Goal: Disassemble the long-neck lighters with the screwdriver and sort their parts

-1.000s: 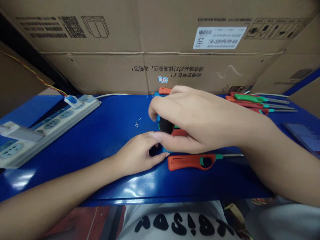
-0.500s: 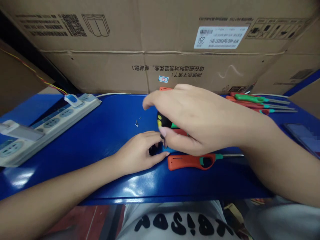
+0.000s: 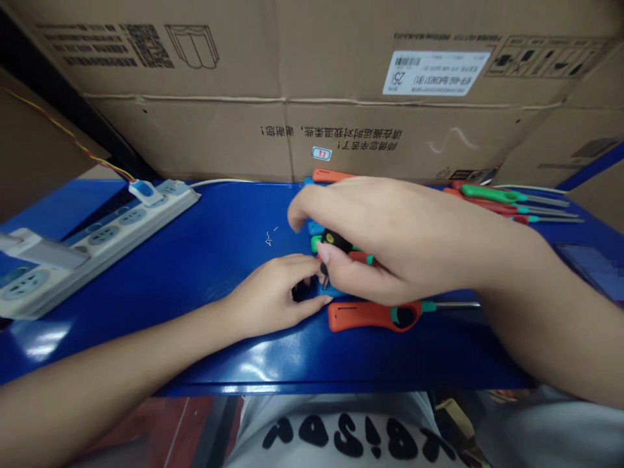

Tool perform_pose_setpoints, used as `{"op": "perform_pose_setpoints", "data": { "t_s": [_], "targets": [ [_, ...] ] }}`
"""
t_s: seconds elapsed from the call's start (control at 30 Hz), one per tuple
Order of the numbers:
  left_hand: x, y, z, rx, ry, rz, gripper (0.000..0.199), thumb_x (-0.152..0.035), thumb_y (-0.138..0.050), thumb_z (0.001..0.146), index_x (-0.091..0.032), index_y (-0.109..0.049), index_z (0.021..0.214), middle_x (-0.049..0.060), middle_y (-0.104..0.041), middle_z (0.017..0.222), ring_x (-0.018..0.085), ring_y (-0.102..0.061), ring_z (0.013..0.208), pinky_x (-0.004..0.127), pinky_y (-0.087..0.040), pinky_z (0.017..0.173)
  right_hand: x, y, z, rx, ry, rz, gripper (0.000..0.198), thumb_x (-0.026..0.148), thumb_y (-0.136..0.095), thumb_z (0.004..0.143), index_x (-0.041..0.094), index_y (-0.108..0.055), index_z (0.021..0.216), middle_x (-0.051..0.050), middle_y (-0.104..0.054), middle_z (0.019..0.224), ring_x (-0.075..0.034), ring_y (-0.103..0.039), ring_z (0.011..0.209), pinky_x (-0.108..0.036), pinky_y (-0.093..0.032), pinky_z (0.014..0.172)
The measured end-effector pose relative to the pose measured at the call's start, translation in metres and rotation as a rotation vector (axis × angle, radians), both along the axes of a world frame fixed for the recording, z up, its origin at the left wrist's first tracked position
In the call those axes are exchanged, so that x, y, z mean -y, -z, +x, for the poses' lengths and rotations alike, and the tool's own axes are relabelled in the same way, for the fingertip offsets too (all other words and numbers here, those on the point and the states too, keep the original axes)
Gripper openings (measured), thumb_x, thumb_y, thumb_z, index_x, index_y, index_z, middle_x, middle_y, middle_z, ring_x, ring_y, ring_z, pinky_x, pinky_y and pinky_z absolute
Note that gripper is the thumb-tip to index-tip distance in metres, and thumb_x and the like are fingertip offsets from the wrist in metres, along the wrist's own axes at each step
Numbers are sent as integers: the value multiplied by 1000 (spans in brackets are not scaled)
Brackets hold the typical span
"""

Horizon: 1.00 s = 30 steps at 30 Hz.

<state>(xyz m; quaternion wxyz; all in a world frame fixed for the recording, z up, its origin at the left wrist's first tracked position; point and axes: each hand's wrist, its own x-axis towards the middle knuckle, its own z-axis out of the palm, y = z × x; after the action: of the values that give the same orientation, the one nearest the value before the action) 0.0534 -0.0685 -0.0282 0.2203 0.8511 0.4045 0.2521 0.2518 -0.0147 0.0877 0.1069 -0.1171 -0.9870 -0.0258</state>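
My right hand [image 3: 390,240] is closed round a short screwdriver [image 3: 336,241] with a black handle marked in yellow. Its metal tip points down at the butt of a blue long-nosed lighter [image 3: 336,292], though whether it touches cannot be made out. On the left, my left hand [image 3: 277,292] pinches that lighter's end between thumb and fingers, which are partly hidden. Nearest to me lies an orange lighter [image 3: 358,316] with a metal nozzle to the right. Behind my right hand, more lighters lie in a row, including a green one [image 3: 314,244] and an orange one [image 3: 331,175].
Tiny loose pieces [image 3: 270,238] lie on the blue table [image 3: 224,240]. A power strip [image 3: 107,244] with plugs runs along the left. Several lighters [image 3: 511,201] are piled at the right, near a phone [image 3: 592,266]. A large cardboard box [image 3: 205,143] stands behind.
My right hand has shifted slightly right and down. The screwdriver has tilted, its handle leaning further right, exposing more lighters behind. My left hand stays in place.
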Motion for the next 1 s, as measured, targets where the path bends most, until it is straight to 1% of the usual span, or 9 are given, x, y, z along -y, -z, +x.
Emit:
{"op": "perform_pose_setpoints", "data": {
  "t_s": [0.13,0.27,0.4,0.57,0.67,0.73,0.8,0.9,1.0],
  "targets": [
    [0,-1,0,-1,-5,-4,13,-29,-66,90,-20,-66,99,4,-72,96,22,-68,90,34,-56,81,2,-1,0,30,33,68,37,46,-36,104,17,-58,99,0,-51,69,-14,-45,65,-29,-29,62],
    [0,0,0,-3,-5,-19,14,-28,-68,89,-19,-65,99,5,-72,97,22,-69,89,33,-56,77,3,-3,1,8,1,-46,23,31,-40,102,16,-58,101,-2,-59,80,-13,-46,67,-28,-31,64],
    [0,0,-1,-2,-20,-11,15,-29,-68,89,-19,-66,100,4,-71,94,20,-68,83,32,-55,75,2,-5,3,6,54,-90,25,35,-42,101,17,-59,97,-1,-60,78,-13,-49,68,-28,-32,65],
    [-1,0,0,16,0,-14,10,-26,-69,87,-18,-65,92,1,-68,82,18,-66,75,28,-53,68,2,-4,3,-18,35,-123,26,33,-44,100,15,-59,110,-4,-63,86,-14,-51,73,-28,-34,67],
    [-1,0,2,61,-7,-5,10,-24,-70,87,-17,-64,90,-1,-65,76,15,-63,69,26,-52,64,2,-5,3,-13,84,-97,29,41,-45,100,17,-62,97,-1,-60,76,-13,-49,67,-28,-32,65],
    [-2,-1,2,99,-5,-39,9,-22,-72,86,-17,-64,89,-2,-64,74,13,-63,66,24,-52,62,3,-9,3,-14,87,-98,27,37,-47,99,18,-62,86,1,-58,69,-11,-46,61,-28,-30,62],
    [-2,-3,2,119,-8,-117,10,-22,-73,85,-17,-65,89,-1,-65,76,12,-65,67,23,-53,63,2,-14,3,-96,116,-60,23,29,-49,94,19,-61,77,2,-55,63,-10,-41,56,-28,-29,59],
    [-1,-7,3,118,-33,-226,13,-24,-75,85,-16,-67,92,1,-68,81,12,-67,70,22,-56,64,-1,-23,0,-310,277,123,19,24,-51,84,19,-58,67,2,-48,55,-10,-36,52,-30,-24,55],
    [-1,-9,3,104,-35,-191,8,-24,-68,90,-16,-69,93,2,-70,83,13,-68,72,23,-55,64,-7,-24,-8,-372,390,223,20,27,-50,84,19,-58,68,0,-48,56,-12,-38,53,-31,-24,56]
  ]
}}
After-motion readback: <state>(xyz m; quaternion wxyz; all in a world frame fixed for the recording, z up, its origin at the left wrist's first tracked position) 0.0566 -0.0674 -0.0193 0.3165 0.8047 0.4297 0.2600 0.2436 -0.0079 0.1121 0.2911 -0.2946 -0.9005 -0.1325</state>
